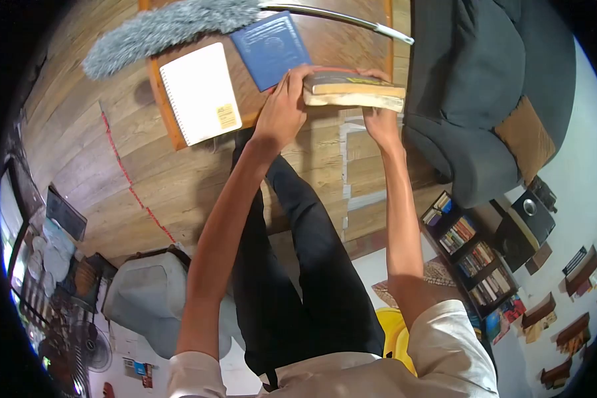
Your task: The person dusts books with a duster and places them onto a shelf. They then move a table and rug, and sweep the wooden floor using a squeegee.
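Stacked books [355, 93] are held at the table's [341, 46] near right corner, left hand [286, 103] wrapped on one end, right hand [380, 123] clasping the other; probably heavyish, stiff, slide-prone, best gripped at both ends, covers squeezed together.

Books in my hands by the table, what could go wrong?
The books could slide apart and fall if either the left hand or right hand loosens. The spiral notebook might get knocked off, lying near the table's edge. The duster handle juts past it and could be bumped.
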